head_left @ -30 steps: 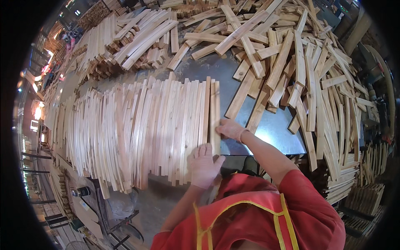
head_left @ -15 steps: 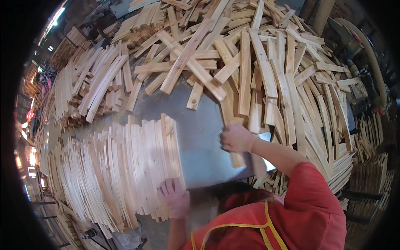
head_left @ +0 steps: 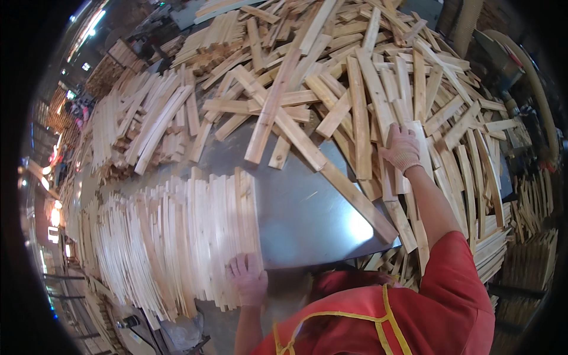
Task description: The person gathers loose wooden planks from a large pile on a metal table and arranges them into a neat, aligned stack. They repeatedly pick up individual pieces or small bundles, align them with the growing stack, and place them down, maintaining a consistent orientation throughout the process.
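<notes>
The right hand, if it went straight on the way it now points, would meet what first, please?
Most likely the long pale board just ahead of the right hand, part of the loose pile; depth is unclear, so the hand may already be touching it.

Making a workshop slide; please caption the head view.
Left hand at an aligned row of wooden strips, right hand on a jumbled pile of slats, metal tabletop showing between.

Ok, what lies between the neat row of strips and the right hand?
Head view: shiny tabletop, one slanting strip, then other loose strips before the right hand.
</notes>
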{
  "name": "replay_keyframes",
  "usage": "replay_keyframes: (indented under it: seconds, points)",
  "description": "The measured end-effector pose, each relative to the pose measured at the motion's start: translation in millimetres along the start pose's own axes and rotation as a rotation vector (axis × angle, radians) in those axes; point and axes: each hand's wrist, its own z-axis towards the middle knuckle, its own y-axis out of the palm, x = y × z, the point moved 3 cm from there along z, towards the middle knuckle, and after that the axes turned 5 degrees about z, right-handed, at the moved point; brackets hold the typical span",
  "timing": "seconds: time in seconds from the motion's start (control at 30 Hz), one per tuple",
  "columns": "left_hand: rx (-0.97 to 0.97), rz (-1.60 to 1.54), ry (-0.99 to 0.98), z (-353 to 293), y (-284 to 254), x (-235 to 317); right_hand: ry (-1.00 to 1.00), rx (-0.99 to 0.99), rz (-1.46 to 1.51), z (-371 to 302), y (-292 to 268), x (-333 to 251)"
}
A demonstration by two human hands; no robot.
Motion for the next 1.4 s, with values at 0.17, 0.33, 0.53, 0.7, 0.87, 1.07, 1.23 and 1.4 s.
replay_keyframes:
  seconds: [0.17, 0.33, 0.53, 0.7, 0.87, 1.07, 1.23, 1.4]
  points:
    - [-0.01, 0.008, -0.026, -9, -4, -4, 0.347, -0.117, 1.0, -29, 32, 2]
    - [-0.049, -0.034, -0.034, -18, -2, -17, 0.458, -0.602, 1.601, -214, 51, -91]
    - [-0.08, -0.237, -0.02, 15, -6, -10, 0.016, -1.06, 1.068, -403, 126, -208]
    - [-0.027, -0.144, 0.023, 38, -5, 6, -0.73, -1.366, 0.665, -341, 81, -300]
    - [0.033, -0.148, 0.052, 53, -14, 7, -0.62, -0.866, 1.003, -123, 114, -279]
    - [0.111, -0.15, 0.023, 58, -4, 5, 0.044, -0.085, 0.627, 109, 78, -301]
    - [0.156, -0.122, 0.03, 60, -3, 6, -0.09, 0.092, 0.308, 126, 86, -358]
    - [0.107, -0.106, 0.025, 59, -11, 7, 0.0, -0.138, 0.556, 90, 119, -292]
